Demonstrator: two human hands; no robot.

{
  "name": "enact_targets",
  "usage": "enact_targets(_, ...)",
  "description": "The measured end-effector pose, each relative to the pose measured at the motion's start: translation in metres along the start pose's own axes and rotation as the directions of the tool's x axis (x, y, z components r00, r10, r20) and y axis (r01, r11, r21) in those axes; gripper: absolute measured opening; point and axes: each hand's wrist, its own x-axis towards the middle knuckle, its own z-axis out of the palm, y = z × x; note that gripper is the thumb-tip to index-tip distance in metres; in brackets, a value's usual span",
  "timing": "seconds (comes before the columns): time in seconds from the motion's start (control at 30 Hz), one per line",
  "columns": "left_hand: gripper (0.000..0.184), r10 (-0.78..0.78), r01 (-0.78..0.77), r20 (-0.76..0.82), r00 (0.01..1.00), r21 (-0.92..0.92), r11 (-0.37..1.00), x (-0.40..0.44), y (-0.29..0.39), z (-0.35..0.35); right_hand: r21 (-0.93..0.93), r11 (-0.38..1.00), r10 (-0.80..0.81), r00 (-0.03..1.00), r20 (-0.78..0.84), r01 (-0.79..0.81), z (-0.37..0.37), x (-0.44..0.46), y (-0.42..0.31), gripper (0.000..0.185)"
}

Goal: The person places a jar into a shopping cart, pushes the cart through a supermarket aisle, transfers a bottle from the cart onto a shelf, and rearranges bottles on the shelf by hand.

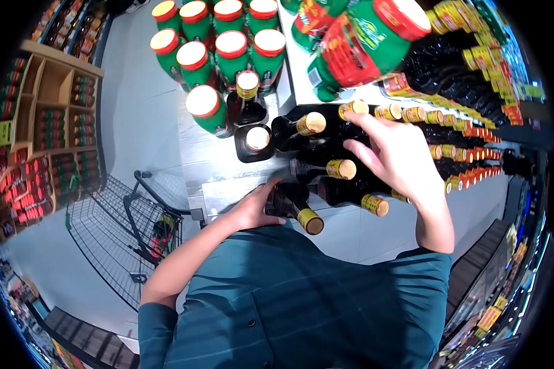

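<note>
My left hand point(255, 208) is at the near left corner of the display, with its thumb and fingers on either side of the body of a dark sauce bottle point(292, 200) with a yellow cap. My right hand point(393, 154) reaches over the rows of dark bottles. Its index finger is at the yellow cap of one bottle point(353, 109), and the thumb is spread away from it. Between my hands stand more dark bottles, among them one with a pale cap top point(341, 169) and another near the front edge point(375, 205). Their lower parts are partly hidden.
Green jars with red lids point(232, 52) stand in rows at the back left. A large green jar-shaped display point(366, 46) rises behind the bottles. On the floor to the left is a wire shopping cart point(126, 230); beyond it are wooden shelves point(55, 117).
</note>
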Motion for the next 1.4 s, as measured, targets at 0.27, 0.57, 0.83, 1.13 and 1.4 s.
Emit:
enact_targets(0.27, 0.111, 0.064, -0.064, 0.003, 0.998, -0.042, 0.997, 0.002, -0.014, 0.0, -0.003, 1.0, -0.004, 0.994, 0.105, 0.004, -0.006, 0.028, -0.014, 0.025)
enact_targets(0.57, 0.107, 0.045, -0.044, 0.014, 0.999, -0.051, 0.998, 0.003, -0.013, -0.004, 0.094, 0.995, 0.021, 0.979, 0.203, -0.041, -0.003, 0.043, -0.01, 0.018)
enact_targets(0.83, 0.105, 0.078, -0.078, -0.004, 0.997, -0.084, 0.993, 0.004, -0.014, -0.004, 0.083, 0.996, 0.024, 0.982, 0.186, -0.04, -0.001, 0.04, -0.008, 0.018)
enact_targets(1.13, 0.11, 0.072, -0.073, 0.016, 0.997, 0.031, 0.997, 0.001, -0.016, -0.002, 0.17, 0.981, 0.077, 0.992, 0.1, -0.093, -0.016, -0.003, -0.025, 0.02)
enact_targets(1.4, 0.102, -0.123, 0.123, 0.003, 0.992, -0.032, 0.992, -0.02, -0.009, -0.007, 0.216, 0.968, 0.147, 0.988, -0.056, -0.132, -0.022, -0.057, -0.044, 0.023)
